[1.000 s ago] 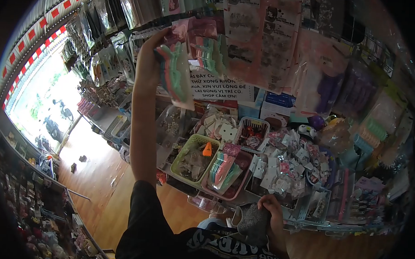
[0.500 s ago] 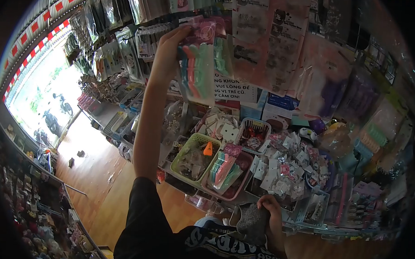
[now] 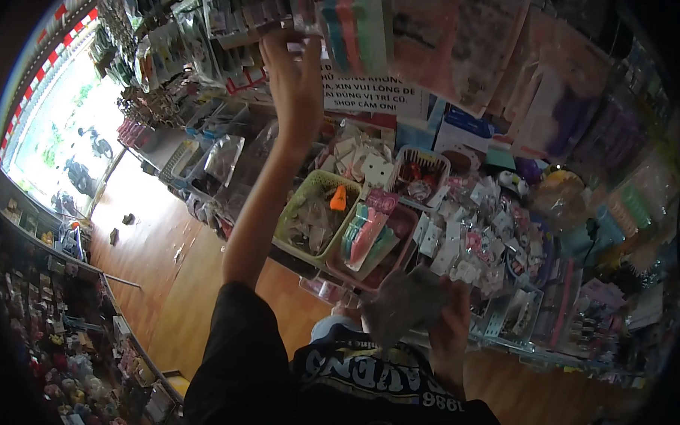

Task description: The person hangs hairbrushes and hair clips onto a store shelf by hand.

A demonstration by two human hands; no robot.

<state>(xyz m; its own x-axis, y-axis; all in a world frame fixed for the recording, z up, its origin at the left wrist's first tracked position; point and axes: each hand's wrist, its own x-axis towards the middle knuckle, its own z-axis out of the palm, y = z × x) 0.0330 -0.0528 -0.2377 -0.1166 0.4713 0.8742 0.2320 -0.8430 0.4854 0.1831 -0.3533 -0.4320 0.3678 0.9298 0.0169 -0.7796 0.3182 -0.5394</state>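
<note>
My left hand (image 3: 296, 80) is raised at the hanging goods, its fingers bent near the edge of the rack; whatever lies between the fingertips is too small to tell. Just right of it hangs a clear pack of blue, pink and green clips (image 3: 350, 33). In my right hand (image 3: 452, 321), low in front of my shirt, is a grey cloth (image 3: 404, 305), blurred by motion. Above the cloth, a similar pack of pastel clips (image 3: 366, 228) lies in a pink basket (image 3: 338, 266), beside a green basket (image 3: 283, 218) with an orange piece (image 3: 338, 197).
A printed sign (image 3: 370, 94) hangs behind the baskets. Small carded items (image 3: 466, 239) are heaped to the right. Packaged goods hang overhead. At the left are a wooden floor (image 3: 151, 258), a bright doorway (image 3: 58, 143) and a lower shelf of small goods (image 3: 88, 353).
My left hand has let go of the clip pack, which now hangs to its right. My right hand has lifted the grey cloth a little. The view has shifted slightly.
</note>
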